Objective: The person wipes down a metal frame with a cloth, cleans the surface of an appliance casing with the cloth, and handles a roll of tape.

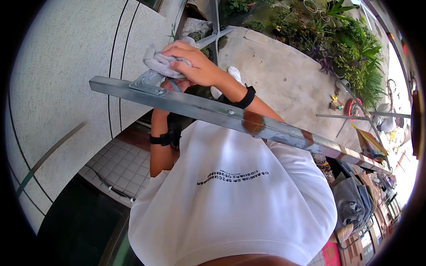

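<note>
A crumpled grey cloth is bunched under the fingers of my right hand, which presses it against a metal frame. Just below it, my left hand is at the welded strut, partly hidden by the strut and my right hand; its fingers do not show clearly. The long square metal bar crosses in front of my chest, with brown rust patches along its right half. My left forearm passes behind this bar.
A pale textured wall stands close on the left. Concrete floor lies beyond the bar, bordered by green plants. At right are another metal rail, a red round container and grey bags.
</note>
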A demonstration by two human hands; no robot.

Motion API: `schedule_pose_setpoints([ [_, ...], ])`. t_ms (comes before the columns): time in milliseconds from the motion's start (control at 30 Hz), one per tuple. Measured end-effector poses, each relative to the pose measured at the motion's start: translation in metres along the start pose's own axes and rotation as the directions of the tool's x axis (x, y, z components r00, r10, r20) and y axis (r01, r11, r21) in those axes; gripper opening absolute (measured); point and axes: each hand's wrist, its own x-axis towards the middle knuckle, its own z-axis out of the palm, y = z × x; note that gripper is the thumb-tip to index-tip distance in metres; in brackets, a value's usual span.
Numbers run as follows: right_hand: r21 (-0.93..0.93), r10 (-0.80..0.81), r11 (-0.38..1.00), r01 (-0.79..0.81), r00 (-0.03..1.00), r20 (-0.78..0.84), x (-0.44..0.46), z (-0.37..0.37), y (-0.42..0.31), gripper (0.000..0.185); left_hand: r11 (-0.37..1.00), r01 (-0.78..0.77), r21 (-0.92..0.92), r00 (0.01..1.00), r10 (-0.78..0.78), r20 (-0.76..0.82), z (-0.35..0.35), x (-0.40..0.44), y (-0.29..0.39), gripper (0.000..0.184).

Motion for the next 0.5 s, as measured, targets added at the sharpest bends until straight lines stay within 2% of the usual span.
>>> schedule_pose_setpoints([
  [67,-0.076,-0.028,0.997,0.028,1.0,-0.003,-0.006,-0.006,0.011,0.029,0.98,0.021,0.198,1.0,-0.025,0.016,-0.005,0.005,-0.011,0.042],
  [133,-0.163,-0.034,0.986,0.033,0.999,-0.003,-0.011,-0.015,0.022,0.029,0.973,0.054,0.222,0.999,-0.051,-0.017,-0.005,0.007,-0.015,0.044],
  [233,-0.241,0.065,0.968,-0.069,0.998,-0.022,-0.022,-0.027,0.055,0.027,0.956,0.17,0.239,0.983,-0.147,-0.112,0.002,0.013,-0.022,0.041],
  [300,-0.315,0.144,0.934,-0.168,0.985,-0.097,-0.037,-0.034,0.087,0.026,0.946,0.233,0.225,0.968,-0.204,-0.146,0.01,0.021,-0.032,0.044],
  [333,-0.323,0.214,0.915,-0.242,0.969,-0.12,-0.043,-0.039,0.101,0.026,0.951,0.217,0.221,0.975,-0.2,-0.098,0.006,0.026,-0.048,0.05],
  [400,-0.364,0.215,0.891,-0.269,0.959,-0.184,-0.058,-0.049,0.138,0.028,0.927,0.053,0.37,0.999,-0.052,-0.013,-0.024,0.041,-0.121,0.052],
  [433,-0.385,0.213,0.878,-0.285,0.952,-0.218,-0.065,-0.053,0.155,0.03,0.93,0.04,0.366,0.999,-0.032,-0.029,-0.025,0.042,-0.125,0.052],
  [500,-0.372,0.373,0.805,-0.462,0.882,-0.289,-0.078,-0.061,0.185,0.03,0.933,0.014,0.36,0.998,0.008,-0.059,-0.025,0.044,-0.131,0.053],
])
